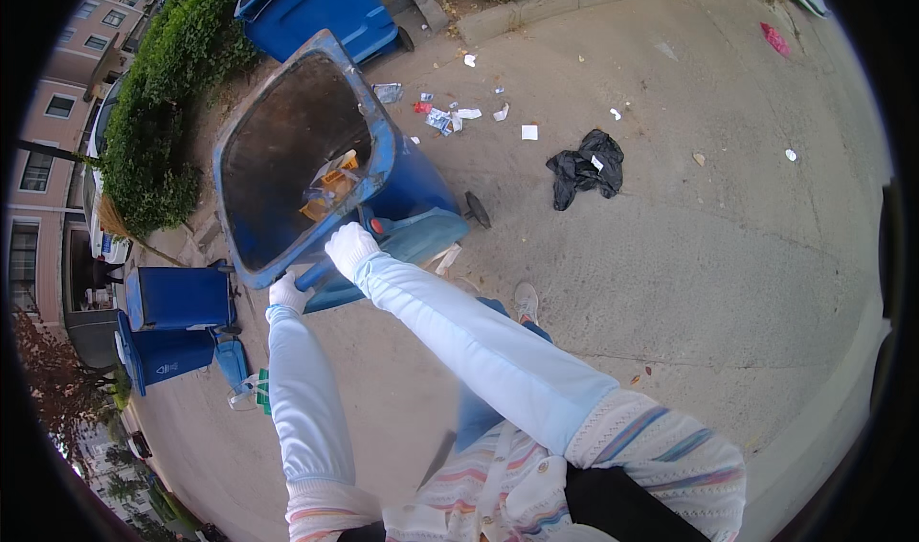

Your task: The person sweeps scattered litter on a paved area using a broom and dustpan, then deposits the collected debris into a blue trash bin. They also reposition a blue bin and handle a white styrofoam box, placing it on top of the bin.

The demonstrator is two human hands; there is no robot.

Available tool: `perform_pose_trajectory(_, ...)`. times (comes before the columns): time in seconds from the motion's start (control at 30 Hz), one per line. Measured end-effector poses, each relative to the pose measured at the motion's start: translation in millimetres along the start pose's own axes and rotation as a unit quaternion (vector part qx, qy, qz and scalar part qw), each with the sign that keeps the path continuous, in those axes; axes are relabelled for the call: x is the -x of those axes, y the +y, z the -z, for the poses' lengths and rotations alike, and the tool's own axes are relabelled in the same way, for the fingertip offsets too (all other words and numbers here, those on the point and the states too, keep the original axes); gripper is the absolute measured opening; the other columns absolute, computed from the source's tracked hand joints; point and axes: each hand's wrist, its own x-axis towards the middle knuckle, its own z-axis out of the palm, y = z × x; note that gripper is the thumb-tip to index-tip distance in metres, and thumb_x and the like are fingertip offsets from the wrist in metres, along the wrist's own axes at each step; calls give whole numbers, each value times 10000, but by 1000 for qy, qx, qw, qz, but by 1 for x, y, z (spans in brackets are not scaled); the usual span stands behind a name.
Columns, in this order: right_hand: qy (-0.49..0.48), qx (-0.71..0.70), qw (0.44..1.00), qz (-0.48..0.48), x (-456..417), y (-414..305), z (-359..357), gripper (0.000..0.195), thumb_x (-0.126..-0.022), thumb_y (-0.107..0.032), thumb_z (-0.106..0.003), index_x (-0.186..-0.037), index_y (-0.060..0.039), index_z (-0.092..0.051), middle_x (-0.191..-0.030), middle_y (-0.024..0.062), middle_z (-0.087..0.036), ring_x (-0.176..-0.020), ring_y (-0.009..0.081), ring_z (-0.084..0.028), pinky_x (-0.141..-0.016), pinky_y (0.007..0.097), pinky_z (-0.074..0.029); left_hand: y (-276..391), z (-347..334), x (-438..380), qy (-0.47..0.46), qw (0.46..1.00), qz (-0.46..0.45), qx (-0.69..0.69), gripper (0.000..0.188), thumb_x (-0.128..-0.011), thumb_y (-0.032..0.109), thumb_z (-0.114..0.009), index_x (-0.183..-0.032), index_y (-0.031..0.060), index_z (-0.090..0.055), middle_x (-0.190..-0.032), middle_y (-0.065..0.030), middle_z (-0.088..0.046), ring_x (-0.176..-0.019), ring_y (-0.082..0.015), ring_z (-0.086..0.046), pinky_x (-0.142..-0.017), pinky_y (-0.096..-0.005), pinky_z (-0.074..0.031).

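A blue wheeled rubbish bin [420, 179] stands in front of me, its mouth uncovered and its rim dirty. Both my hands wear white gloves. My left hand [289, 293] is closed on the near-left end of the bin's handle bar [312, 275]. My right hand [350, 246] grips the same bar farther right, beside a red round part [376, 225]. The bin's lid [423, 237] hangs down on my side, below the handle. Orange and clear packaging [334, 183] lies low inside the bin. Dark stains cover its inner walls.
Scattered paper and wrappers [445, 120] and a black plastic bag [587, 168] lie on the pavement to the right. Another blue bin [323, 10] stands beyond, near the kerb [531, 10]. More blue bins [179, 298] and a straw broom [118, 222] are at left.
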Motion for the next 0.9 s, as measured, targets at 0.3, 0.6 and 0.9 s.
perform_pose_trajectory(0.3,-154,20,987,45,16,26,21,212,-961,-227,-656,-1099,-152,-797,-1076,25,-785,-1044,203,-741,-801,362,-546,66,-1,68,-71,990,118,37,421,-802,365,-829,-1121,113,-718,-1123,-159,-749,-1061,-342,-713,-959,-406,-552)
perform_pose_trajectory(0.6,-291,63,953,63,11,36,58,260,-917,-171,-670,-1146,-131,-787,-1108,60,-768,-1012,237,-739,-785,456,-557,78,17,72,-225,972,59,29,561,-828,413,-786,-1282,104,-668,-1135,-137,-744,-1056,-330,-697,-967,-388,-533)
perform_pose_trajectory(0.9,-361,4,923,132,17,58,92,346,-830,-191,-674,-1142,-71,-764,-1146,102,-752,-990,314,-738,-725,531,-587,84,33,73,-323,932,76,148,466,-829,385,-802,-1195,106,-732,-979,-87,-739,-898,-237,-684,-848,-365,-534)
